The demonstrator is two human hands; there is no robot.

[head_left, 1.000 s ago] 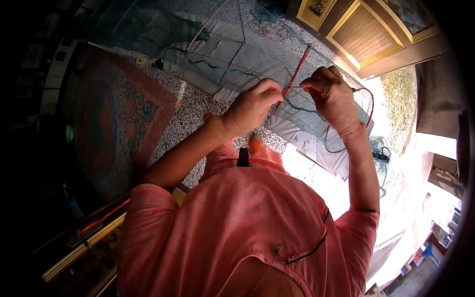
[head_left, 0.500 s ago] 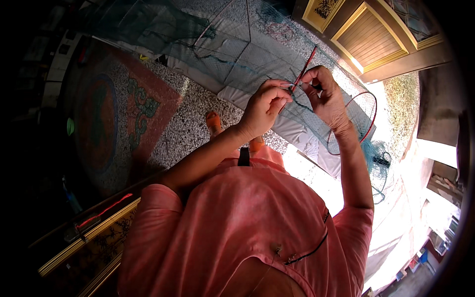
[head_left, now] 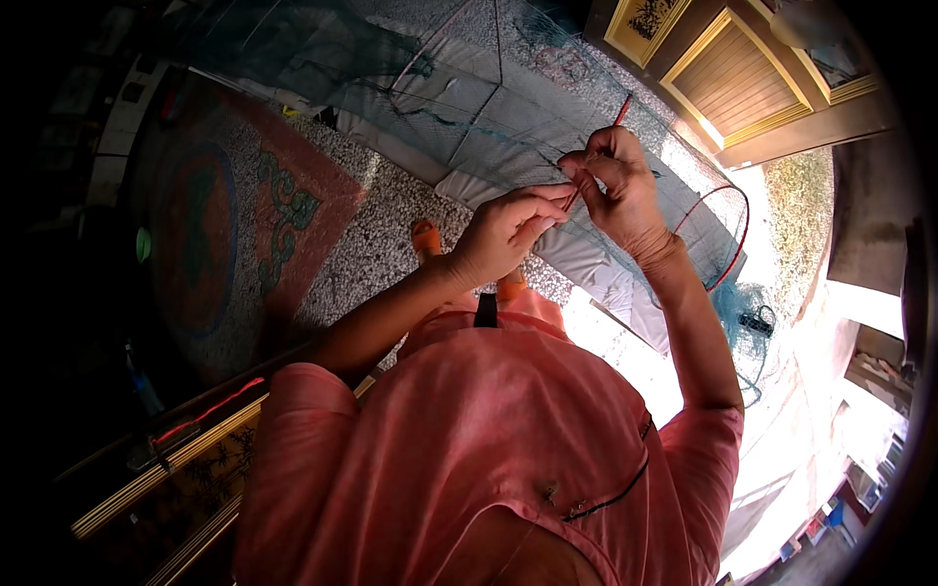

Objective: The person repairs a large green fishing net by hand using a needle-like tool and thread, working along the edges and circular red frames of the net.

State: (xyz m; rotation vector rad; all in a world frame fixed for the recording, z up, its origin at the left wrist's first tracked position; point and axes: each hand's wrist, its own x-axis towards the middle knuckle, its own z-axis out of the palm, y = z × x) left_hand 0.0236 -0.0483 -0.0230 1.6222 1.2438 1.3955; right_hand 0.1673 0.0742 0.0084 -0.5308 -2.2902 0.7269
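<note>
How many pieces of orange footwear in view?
2. One orange shoe is left of the left hand; the second orange shoe, partly hidden, is below that hand.

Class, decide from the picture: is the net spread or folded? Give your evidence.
Mostly spread: the net stretches across the pale cloth, though it bunches at the right end.

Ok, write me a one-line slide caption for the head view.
Left hand and right hand close together at a red rod, green netting over pale cloth.
</note>
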